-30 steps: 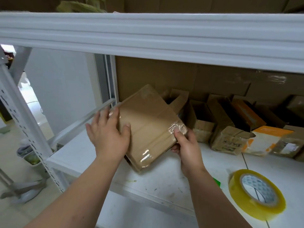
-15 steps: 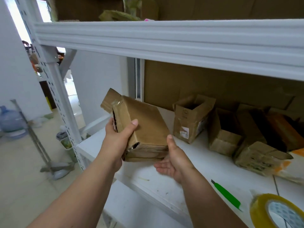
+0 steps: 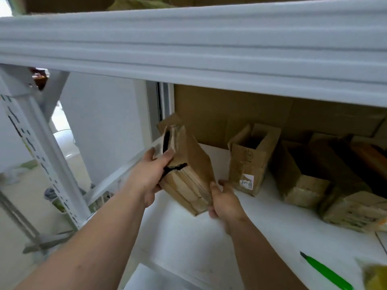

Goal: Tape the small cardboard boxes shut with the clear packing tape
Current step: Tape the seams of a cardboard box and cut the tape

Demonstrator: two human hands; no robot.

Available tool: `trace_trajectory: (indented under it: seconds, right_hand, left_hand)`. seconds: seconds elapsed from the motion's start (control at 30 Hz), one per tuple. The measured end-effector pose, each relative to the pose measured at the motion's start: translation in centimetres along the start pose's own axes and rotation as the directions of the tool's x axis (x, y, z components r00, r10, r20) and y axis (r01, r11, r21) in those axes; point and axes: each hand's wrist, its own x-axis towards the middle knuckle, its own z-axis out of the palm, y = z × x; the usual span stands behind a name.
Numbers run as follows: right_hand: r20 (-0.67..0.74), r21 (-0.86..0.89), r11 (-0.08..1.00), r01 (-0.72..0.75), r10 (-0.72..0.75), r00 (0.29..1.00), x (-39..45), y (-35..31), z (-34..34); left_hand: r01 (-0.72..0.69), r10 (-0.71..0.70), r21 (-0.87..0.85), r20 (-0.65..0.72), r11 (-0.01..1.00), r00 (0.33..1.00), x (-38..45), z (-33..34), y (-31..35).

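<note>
At the near right edge a yellow tape roll is partly cut off by the frame, blurred, with a green pen-like tool lying just left of it on the white shelf. Both forearms are stretched forward and up over the shelf. A small cardboard box is held tilted above the shelf, its taped end toward the camera. The left hand is wrapped round the box's left edge, thumb across the near face. The right hand is cupped under the box's lower right corner, fingers curled against it. Farther right, open boxes stand on the shelf against brown cardboard backing. An upper shelf beam crosses overhead.
</note>
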Motion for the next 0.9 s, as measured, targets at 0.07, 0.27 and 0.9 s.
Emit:
trace_trajectory:
  seconds: [0.07, 0.27, 0.9]
  right_hand:
    - [-0.011, 0.149, 0.989, -0.022, 0.024, 1.0, 0.7, -0.3, 0.9]
    - [0.101, 0.088, 0.992, -0.091, 0.082, 0.992, 1.1, -1.4, 1.0]
    - [-0.348, -0.209, 0.975, 0.077, -0.147, 0.926, 1.9, -1.4, 2.3]
  left_hand:
    - [-0.018, 0.018, 0.011, -0.002, 1.0, 1.0, 1.6, -0.2, 0.3]
    - [0.012, -0.004, -0.055, 0.146, 0.998, 0.989, 4.7, -0.3, 2.2]
    - [-0.305, 0.105, 0.502, 0.387, 0.809, 0.916, 11.2, 2.4, -6.2]
